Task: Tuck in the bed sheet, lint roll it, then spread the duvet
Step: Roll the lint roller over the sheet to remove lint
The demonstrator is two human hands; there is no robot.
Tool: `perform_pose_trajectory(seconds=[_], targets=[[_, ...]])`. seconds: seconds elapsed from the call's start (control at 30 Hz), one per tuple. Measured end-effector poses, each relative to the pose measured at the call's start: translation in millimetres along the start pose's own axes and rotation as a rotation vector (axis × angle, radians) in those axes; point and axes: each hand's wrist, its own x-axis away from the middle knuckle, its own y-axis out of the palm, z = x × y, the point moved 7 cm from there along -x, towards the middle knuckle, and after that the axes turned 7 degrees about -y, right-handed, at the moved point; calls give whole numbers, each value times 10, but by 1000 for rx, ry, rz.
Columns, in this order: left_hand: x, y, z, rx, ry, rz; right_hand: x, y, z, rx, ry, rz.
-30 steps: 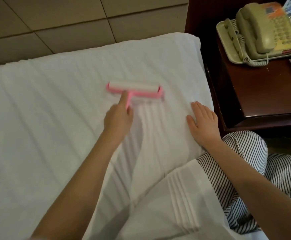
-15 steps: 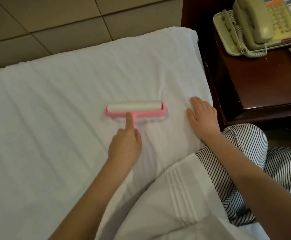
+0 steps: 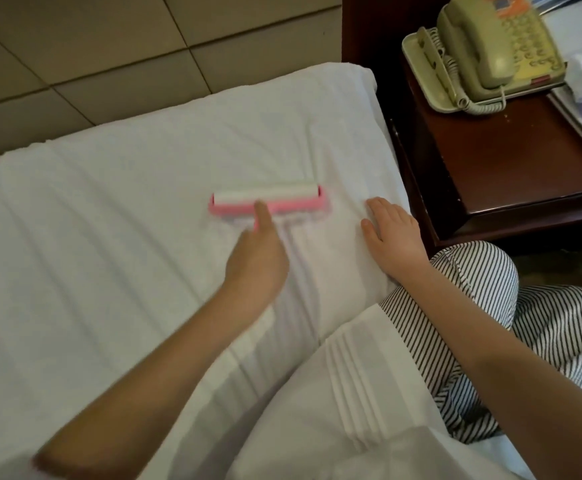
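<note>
Covering the mattress, the white bed sheet [image 3: 116, 237] carries the pink lint roller [image 3: 269, 201], barely shifted since half a second ago. The left hand [image 3: 256, 261] stays clamped on its handle; the right hand [image 3: 391, 233] remains flat, fingers spread, beside it.

Beige corded telephone [image 3: 490, 53] on dark wooden nightstand [image 3: 511, 161]; tan tiled wall [image 3: 109, 53] behind; striped trousers [image 3: 511, 327] lower right.

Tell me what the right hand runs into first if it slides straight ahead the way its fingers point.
The right hand lies flat on the bed sheet, fingers pointing toward the head of the bed. Only bare sheet lies ahead up to the mattress edge, then the tiled wall.
</note>
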Motion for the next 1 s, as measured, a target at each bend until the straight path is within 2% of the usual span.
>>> perform_pose_trajectory(seconds=[0.07, 0.13, 0.23, 0.33, 0.4, 0.5, 0.63, 0.7, 0.83, 1.0], targets=[[391, 127, -183, -49, 15, -28, -8, 4, -3, 0, -4, -1], [348, 72, -150, -101, 62, 3, -11, 2, -16, -3, -2, -8], [-312, -204, 112, -49, 122, 110, 22, -13, -41, -15, -5, -20], [-1021, -411, 402, 123, 110, 135, 91, -49, -57, -23, -10, -46], [-1126, -393, 562, 174, 98, 153, 131, -67, -52, -40, -2, -59], [-687, -81, 561, 149, 90, 127, 146, -90, -20, -83, 35, -43], [444, 413, 53, 46, 114, 0, 146, -87, -24, -87, 55, -41], [598, 447, -78, -20, 115, -4, 153, -70, -37, -73, 40, -45], [-63, 155, 211, 65, 119, 119, 204, -69, -58, -53, 27, -76], [-801, -60, 650, 225, 125, 149, 322, -134, -16, -92, 49, -51]])
